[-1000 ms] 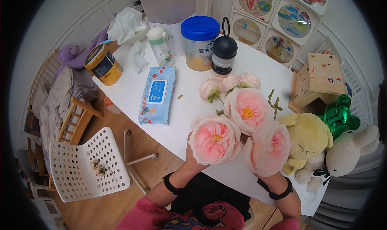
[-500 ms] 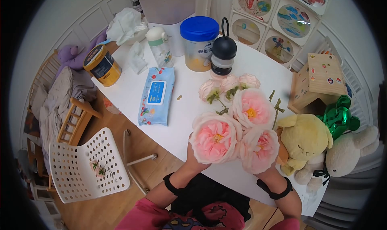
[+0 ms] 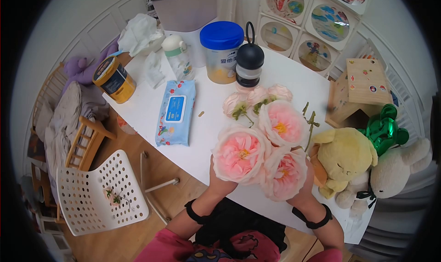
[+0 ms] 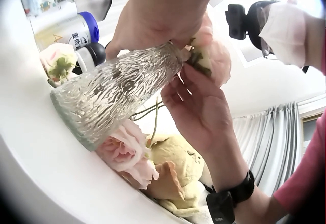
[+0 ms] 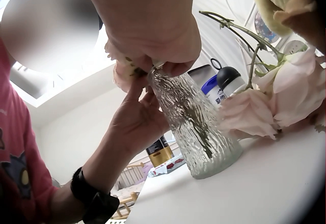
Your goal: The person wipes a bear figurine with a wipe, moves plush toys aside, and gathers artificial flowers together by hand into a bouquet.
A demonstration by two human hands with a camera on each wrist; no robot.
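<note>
A ribbed clear glass vase (image 5: pixel 196 127) stands on the white table, a green stem visible inside it. My left hand (image 3: pixel 222 179) holds the vase by its neck, fingers curled there. Opposite it, my right hand (image 3: pixel 301 193) pinches a pink rose (image 3: pixel 285 174) just beneath its bloom, at the vase's mouth. Two more large roses cluster against it: a left rose (image 3: pixel 241 154) and an upper rose (image 3: pixel 282 124). In the head view these blooms cover the vase and most of my fingers. Cut roses (image 5: pixel 280 96) with bare stems lie beside the vase.
Small pale roses (image 3: pixel 257 96) lie behind the bouquet. A wet-wipes pack (image 3: pixel 175 112), blue-lidded tub (image 3: pixel 220 55) and black-topped container (image 3: pixel 250 60) occupy the table. Yellow plush toy (image 3: pixel 344 156) and wooden house (image 3: pixel 363 87) stand right. A white chair (image 3: pixel 103 193) holds a flower.
My right hand and its rose have moved left, closing against the left rose. The upper rose shifted right, then slightly back. My left hand stays at the vase; the head view has shifted slightly.
</note>
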